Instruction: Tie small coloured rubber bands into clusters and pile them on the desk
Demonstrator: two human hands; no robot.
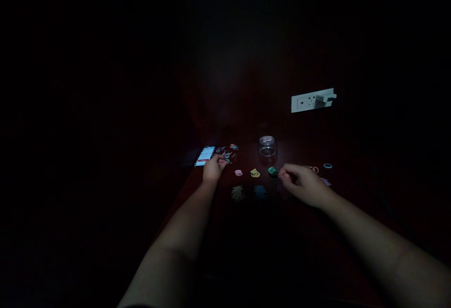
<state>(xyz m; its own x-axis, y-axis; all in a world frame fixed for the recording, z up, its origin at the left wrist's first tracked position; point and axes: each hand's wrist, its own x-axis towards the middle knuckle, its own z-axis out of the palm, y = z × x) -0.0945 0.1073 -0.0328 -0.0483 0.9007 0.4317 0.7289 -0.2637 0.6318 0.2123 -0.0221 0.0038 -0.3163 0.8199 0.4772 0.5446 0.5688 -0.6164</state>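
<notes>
My left hand (213, 167) reaches into a mixed scatter of small coloured hair ties (234, 155), its fingertips closed at a greenish hair tie (229, 161). My right hand (301, 181) is held with fingers curled together beside a green bunch of hair ties (272, 171); whatever it may hold is hidden. Left of the green bunch lie a yellow bunch (255, 173) and a pink bunch (238, 173). Nearer to me are a beige bunch (237, 193) and a blue bunch (260, 191). Purple ties (326, 182) show partly behind my right hand.
A clear lidded jar (268, 146) stands behind the bunches. A lit phone (205, 156) lies at the left by my hand. One light blue ring (327, 165) rests at the right. A wall socket (306, 102) with a plug is above the dark reddish table (225, 233).
</notes>
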